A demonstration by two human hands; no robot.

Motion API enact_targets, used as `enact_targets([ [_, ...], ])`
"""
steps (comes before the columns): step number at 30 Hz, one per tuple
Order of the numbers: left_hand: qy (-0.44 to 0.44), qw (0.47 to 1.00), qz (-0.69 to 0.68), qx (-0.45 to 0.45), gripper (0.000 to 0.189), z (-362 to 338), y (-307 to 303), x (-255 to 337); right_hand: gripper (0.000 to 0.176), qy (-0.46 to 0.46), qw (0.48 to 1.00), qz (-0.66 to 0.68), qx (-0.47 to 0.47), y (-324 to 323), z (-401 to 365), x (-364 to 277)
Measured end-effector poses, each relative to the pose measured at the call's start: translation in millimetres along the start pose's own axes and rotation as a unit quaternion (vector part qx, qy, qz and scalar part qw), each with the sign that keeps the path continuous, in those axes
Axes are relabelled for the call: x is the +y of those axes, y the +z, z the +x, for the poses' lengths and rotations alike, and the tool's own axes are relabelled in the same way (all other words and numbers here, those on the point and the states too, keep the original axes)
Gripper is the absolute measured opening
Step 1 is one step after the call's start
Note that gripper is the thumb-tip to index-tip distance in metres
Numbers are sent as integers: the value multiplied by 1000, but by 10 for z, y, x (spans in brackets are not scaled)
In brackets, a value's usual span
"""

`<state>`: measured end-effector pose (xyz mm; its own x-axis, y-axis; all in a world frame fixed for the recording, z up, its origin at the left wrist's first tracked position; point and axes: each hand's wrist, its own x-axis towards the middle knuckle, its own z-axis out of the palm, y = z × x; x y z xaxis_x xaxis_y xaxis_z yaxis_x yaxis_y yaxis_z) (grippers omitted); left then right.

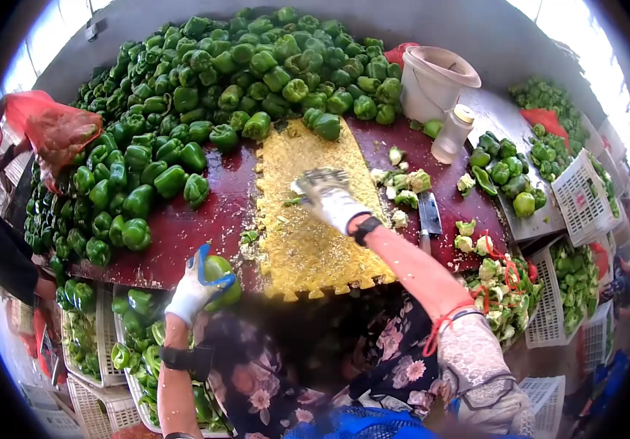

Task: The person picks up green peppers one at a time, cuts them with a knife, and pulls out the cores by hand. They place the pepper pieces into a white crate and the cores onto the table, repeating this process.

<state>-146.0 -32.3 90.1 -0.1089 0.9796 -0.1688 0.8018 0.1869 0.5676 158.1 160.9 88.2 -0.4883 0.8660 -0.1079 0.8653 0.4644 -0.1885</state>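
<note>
My left hand [189, 294], in a white glove with blue fingertips, is closed around a green bell pepper [225, 282] at the front edge of the table. The pepper is partly hidden by the fingers. Over the yellow foam mat [315, 256] reaches my right hand [330, 199], its gloved fingers stretched out and stained; a small green scrap lies by them. Pale seeds are scattered on the mat. To the right of that hand are cut pepper cores [410, 183] and a cleaver [429, 214] lying on the dark red table [216, 212].
A large heap of green peppers [256, 69] covers the back and left. At the back right stand a white bucket [432, 88] and a bottle [452, 135]. Crates [582, 194] of peppers line the right; another crate [139, 395] is below left. Another person's arm holds a red mesh bag [48, 128].
</note>
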Motion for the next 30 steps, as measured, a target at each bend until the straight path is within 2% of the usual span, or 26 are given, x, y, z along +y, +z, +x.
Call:
enact_targets([
  [1, 17, 1000, 2, 8, 97, 32, 34, -91, 59, -14, 999, 7, -34, 108, 91, -140],
  [2, 35, 999, 3, 18, 99, 65, 61, -159, 59, 16, 994, 41, -105, -84, 11, -371],
  [3, 43, 998, -9, 45, 88, 63, 109, -230, 59, -22, 996, 23, -82, 76, 110, -364],
  [4, 44, 998, -7, 44, 88, 81, 118, -297, 58, -59, 996, 4, -61, 87, 115, -399],
  [5, 21, 993, -113, 24, 81, 106, 142, -373, 57, -27, 999, -23, -16, 100, 49, -309],
  [6, -4, 976, -220, 7, 74, 114, 173, -438, 54, 55, 990, -10, -127, 19, 47, -187],
  [7, 17, 967, -254, 31, 64, 72, 136, -347, 51, 77, 994, -24, -78, 124, 61, 59],
  [8, -3, 951, -310, 15, 61, 110, 173, -459, 48, 97, 994, -38, -27, 248, 36, 355],
  [10, -16, 929, -369, 22, 55, 106, 163, -448, 58, 67, 984, -138, 85, 177, -241, 824],
  [12, -44, 881, -470, 21, 50, 48, 118, -349, 43, 145, 976, -57, 153, 65, -582, 1163],
  [14, -38, 853, -519, 31, 50, 38, 51, -297, 70, 200, 975, 40, 85, -359, -1083, 1139],
  [16, -10, 838, -545, 40, 49, 33, -100, -38, 78, 239, 969, 20, 58, -411, -1485, 1236],
  [17, 30, 848, -526, 55, 50, 3, -198, 201, 87, 240, 971, 2, 15, -394, -1640, 1329],
  [18, 40, 833, -549, 56, 54, -17, -266, 427, 89, 241, 970, -21, -3, -319, -1735, 1425],
  [20, 105, 834, -538, 68, 56, -29, -297, 930, 93, 276, 956, -29, -98, -464, -1855, 1288],
  [21, 120, 841, -519, 91, 57, 11, -222, 1156, 92, 259, 962, -32, -85, -286, -1859, 1399],
  [22, 136, 847, -501, 115, 59, 59, -103, 1345, 86, 276, 955, -26, -110, -232, -1832, 1434],
  [24, 174, 842, -493, 136, 70, 139, 266, 1628, 78, 257, 966, 2, -8, -88, -1901, 1493],
  [26, 285, 871, -351, 192, 74, 441, 768, 1612, 77, 273, 962, 9, -21, -90, -1920, 1614],
  [27, 286, 880, -335, 178, 75, 454, 1018, 1618, 76, 285, 958, 14, -36, -100, -1946, 1673],
  [28, 247, 922, -240, 178, 75, 481, 1237, 1586, 73, 310, 950, 9, -37, -109, -1991, 1718],
  [30, 298, 913, -121, 251, 75, 422, 1476, 1516, 70, 290, 957, -17, -23, -129, -2121, 1798],
])
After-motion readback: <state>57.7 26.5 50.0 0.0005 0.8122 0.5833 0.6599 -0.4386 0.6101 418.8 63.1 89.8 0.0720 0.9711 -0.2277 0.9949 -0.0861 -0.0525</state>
